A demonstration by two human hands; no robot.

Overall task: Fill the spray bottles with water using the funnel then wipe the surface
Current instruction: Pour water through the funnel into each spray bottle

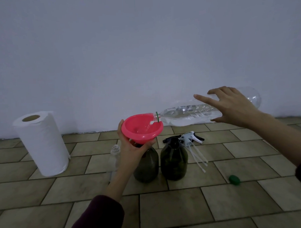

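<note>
1. A tiled surface (168,208) filled the lower half of the frame, with a plain wall behind it.
2. A paper towel roll (41,144) stood upright at left of centre.
3. A clear water bottle (186,114) lay nearly level at right of centre, its mouth over the funnel, water running out.
4. The right hand (233,107) grasped that bottle round its body, index finger stretched out.
5. Two dark green spray bottles (174,161) stood side by side at lower centre; the left one (146,166) carried the pink funnel (141,127) in its neck.
6. The left hand (132,146) held the funnel from below, thumb along the rim.
7. A small clear bottle (115,154) stood just left of that hand.
8. Spray heads (187,138) with tubes lay behind the right green bottle.
9. A green cap (234,179) lay at lower right.
</note>
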